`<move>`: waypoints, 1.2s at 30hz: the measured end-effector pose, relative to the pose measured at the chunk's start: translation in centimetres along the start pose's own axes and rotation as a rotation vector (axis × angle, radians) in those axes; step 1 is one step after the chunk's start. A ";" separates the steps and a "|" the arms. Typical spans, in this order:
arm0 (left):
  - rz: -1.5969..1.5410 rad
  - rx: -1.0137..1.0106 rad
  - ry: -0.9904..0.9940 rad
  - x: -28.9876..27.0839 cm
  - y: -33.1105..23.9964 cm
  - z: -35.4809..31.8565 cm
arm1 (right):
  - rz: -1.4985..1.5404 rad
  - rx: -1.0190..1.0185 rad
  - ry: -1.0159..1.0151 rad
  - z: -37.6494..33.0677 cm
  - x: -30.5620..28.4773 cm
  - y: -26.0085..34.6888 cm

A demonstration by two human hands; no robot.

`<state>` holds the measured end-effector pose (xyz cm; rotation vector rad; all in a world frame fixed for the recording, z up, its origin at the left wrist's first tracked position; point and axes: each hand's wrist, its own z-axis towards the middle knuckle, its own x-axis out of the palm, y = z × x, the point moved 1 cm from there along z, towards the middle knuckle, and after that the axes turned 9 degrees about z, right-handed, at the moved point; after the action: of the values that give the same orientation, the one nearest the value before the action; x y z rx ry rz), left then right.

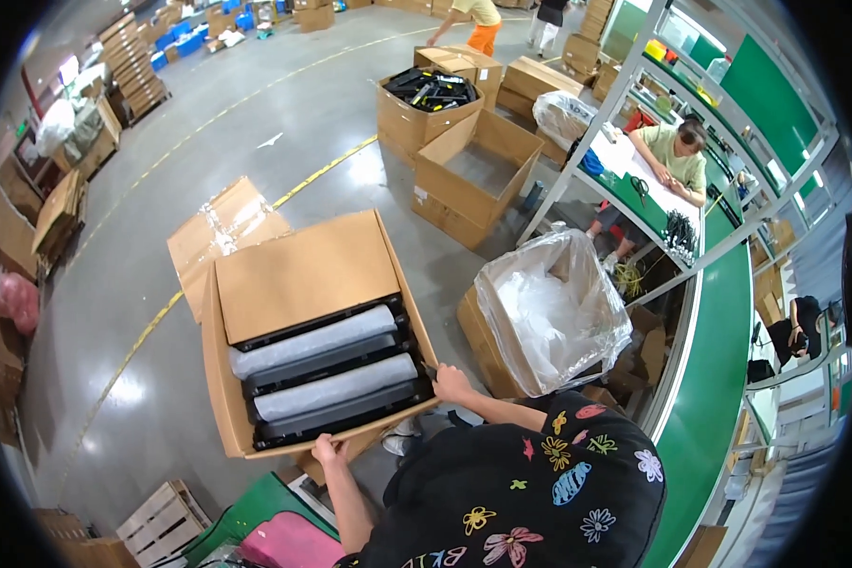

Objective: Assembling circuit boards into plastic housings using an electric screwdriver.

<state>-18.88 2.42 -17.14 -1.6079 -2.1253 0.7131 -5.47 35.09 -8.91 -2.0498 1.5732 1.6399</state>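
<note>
Across the grey floor, look left for the widest room to step or turn; on the right, stay well short of the long green bench, bending up along that side. Just right of the work, beware the plastic-lined carton, likely to block any sideways swing.

Directly in front of the body, between both hands, find the open carton, standing askew, with its support mostly hidden. Probably a matter of steadying or shifting a loaded box: keep it level, pull evenly from both sides, and avoid flexing the near wall. Mind the taped cardboard sheet at the far left, apt to snag. Leave the brown panel lying flat over the far part of the load. Nearer the body, give elbow room beside the pink container.

Inside, guard the two white-wrapped rolls, lying crosswise among long black parts; tip too far and risk sliding.

Left hand at the near rim: thumb and fingers clamped on the cardboard edge. Right hand against the right side near the corner: fingers curled, tips hidden, so cannot tell clamped from merely pressed.
</note>
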 end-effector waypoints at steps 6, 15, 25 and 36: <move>0.259 0.034 0.033 -1.2 -1.0 -2.4 | -0.106 -0.057 0.460 4.1 -8.7 5.9; 0.328 0.027 0.158 -2.9 -0.6 -8.1 | 1.473 0.178 0.276 20.6 -3.3 13.9; 0.310 -0.143 0.057 -7.3 7.5 -13.5 | 1.853 0.527 -0.007 25.6 1.3 14.3; 0.030 -0.214 -0.127 -9.9 13.9 -17.3 | 1.997 0.931 0.129 27.9 -4.4 16.9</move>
<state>4.49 -1.21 -11.63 -1.7487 -2.3413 0.6307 -36.21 46.81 -9.01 0.3611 3.4996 0.1637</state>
